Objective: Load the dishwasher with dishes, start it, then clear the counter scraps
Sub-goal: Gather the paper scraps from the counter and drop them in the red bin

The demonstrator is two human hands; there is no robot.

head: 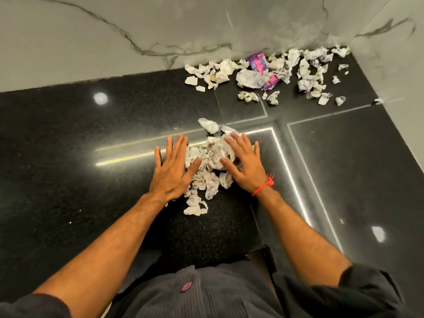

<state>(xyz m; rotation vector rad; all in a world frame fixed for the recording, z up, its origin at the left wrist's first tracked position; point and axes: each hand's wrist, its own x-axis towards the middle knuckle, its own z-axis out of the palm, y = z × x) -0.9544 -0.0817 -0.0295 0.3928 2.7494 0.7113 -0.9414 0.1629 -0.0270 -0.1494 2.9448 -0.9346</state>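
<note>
A heap of crumpled white paper scraps lies on the black counter in the middle of the view. My left hand lies flat against the heap's left side, fingers straight, thumb touching the paper. My right hand rests on the heap's right side with fingers spread over the scraps. A red thread circles my right wrist. A second, wider scatter of white scraps lies in the far right corner, with a purple and pink wrapper among them.
A grey marble wall backs the counter and a side wall closes the right corner. The counter's front edge sits near my body at the bottom. One loose scrap lies just beyond the near heap.
</note>
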